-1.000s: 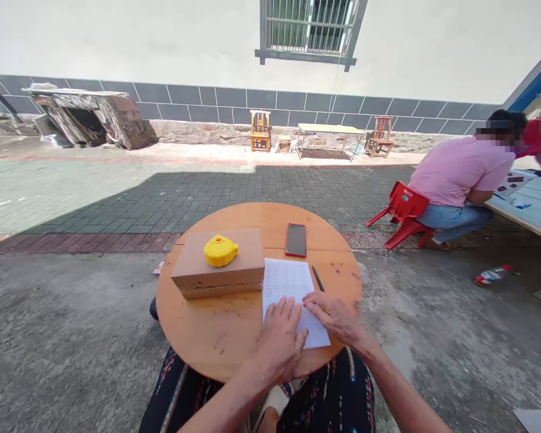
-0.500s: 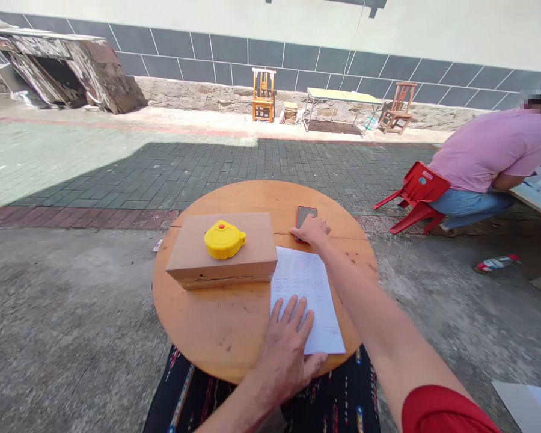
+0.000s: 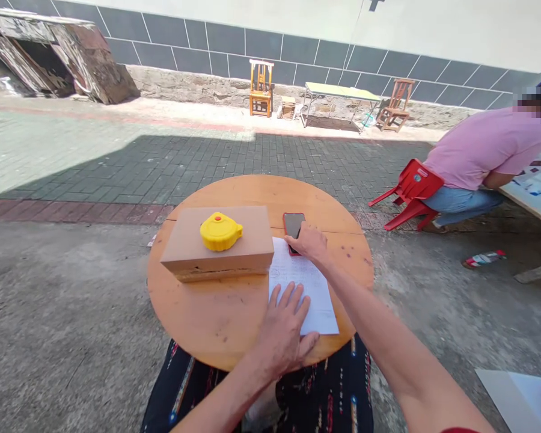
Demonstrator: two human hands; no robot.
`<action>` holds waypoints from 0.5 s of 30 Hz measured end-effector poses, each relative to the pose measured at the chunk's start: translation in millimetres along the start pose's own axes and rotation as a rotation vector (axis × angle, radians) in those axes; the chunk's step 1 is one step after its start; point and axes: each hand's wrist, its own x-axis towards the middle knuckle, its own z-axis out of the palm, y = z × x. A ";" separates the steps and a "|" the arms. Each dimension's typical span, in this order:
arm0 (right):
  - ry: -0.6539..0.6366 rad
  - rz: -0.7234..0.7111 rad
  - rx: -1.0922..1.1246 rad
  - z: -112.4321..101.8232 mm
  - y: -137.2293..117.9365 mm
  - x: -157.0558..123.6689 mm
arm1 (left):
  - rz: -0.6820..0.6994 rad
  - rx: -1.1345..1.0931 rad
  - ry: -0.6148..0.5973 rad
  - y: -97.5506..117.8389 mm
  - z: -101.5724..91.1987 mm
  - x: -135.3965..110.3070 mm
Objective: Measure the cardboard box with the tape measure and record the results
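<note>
A round wooden table [image 3: 234, 313] stands in front of me. My left hand [image 3: 284, 328] lies flat with fingers spread on the near end of a printed paper sheet [image 3: 318, 300]. My right hand [image 3: 310, 242] reaches forward, fingers curled at the near end of a dark phone [image 3: 293, 222] with a red edge, touching it. Left of the sheet lies a cardboard box [image 3: 219, 248] with a yellow tape measure [image 3: 220, 231] on top.
A person in a pink shirt [image 3: 482, 150] sits on a red plastic stool [image 3: 410, 192] at a board table [image 3: 534, 192] on the right. A bottle [image 3: 483, 259] lies on the ground. Wooden chairs [image 3: 260, 87] and a folding table [image 3: 338, 93] stand by the far wall.
My right hand left the sheet, reached out to the phone, and has now drawn slightly back to its near end. The pen beside the sheet is no longer visible. My left hand stayed put.
</note>
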 end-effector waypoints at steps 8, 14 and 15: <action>0.130 -0.082 0.093 -50.4 64.6 -44.5 | 0.023 -0.005 0.062 10.0 -14.0 -12.7; 0.184 -0.148 0.399 -52.8 101.3 -107.5 | 0.052 -0.022 0.160 12.2 -40.4 -58.4; 0.182 -0.138 0.435 -52.5 104.7 -115.9 | 0.046 -0.018 0.187 7.7 -44.2 -69.8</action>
